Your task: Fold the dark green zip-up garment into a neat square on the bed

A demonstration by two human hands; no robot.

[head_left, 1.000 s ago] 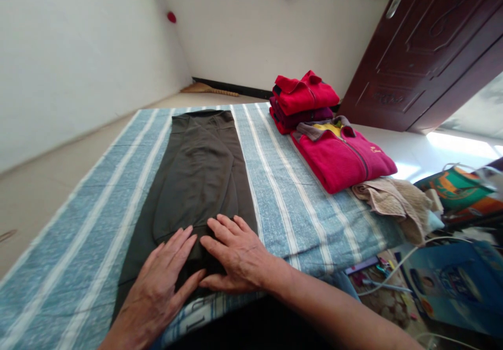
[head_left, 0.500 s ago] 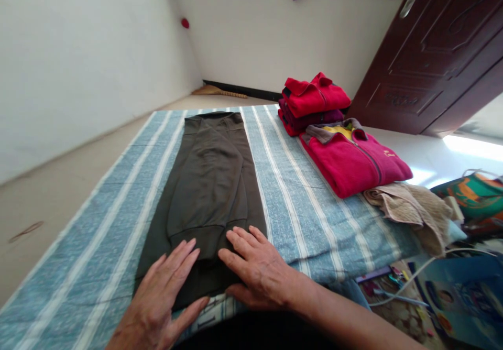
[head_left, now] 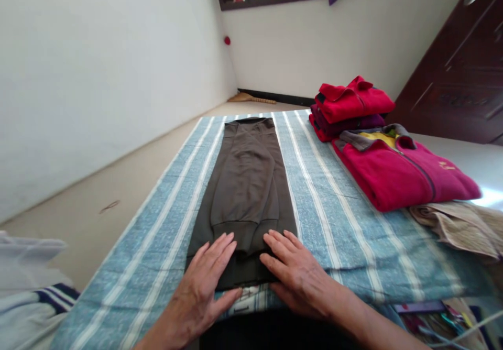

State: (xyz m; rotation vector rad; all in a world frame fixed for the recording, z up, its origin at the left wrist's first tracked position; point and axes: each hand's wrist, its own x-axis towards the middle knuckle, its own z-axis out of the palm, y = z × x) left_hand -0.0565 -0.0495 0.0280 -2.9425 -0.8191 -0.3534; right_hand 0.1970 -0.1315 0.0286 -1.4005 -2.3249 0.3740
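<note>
A dark olive-brown long-sleeved top [head_left: 243, 182] lies folded lengthwise on a blue and white striped cloth [head_left: 165, 208], its sleeves laid down along its length with the cuffs toward me. My left hand [head_left: 204, 282] rests flat on the near left part of the top, fingers stretched out by a cuff. On the near right part lies my right hand [head_left: 294, 269], fingers extended and slightly spread, close to the other cuff. Neither hand grips the fabric. The thumbs are near the hem at the front edge.
At the right sit a folded magenta zip jacket [head_left: 408, 174] and a stack of folded red and purple clothes [head_left: 353, 104]. A beige cloth [head_left: 459, 227] hangs at the right edge. Pale clothing [head_left: 31, 297] is at lower left. A brown door [head_left: 456, 72] stands behind.
The view has turned left, so everything appears farther right, and pale clothing has entered at lower left. Both hands stay flat on the top in nearly the same place.
</note>
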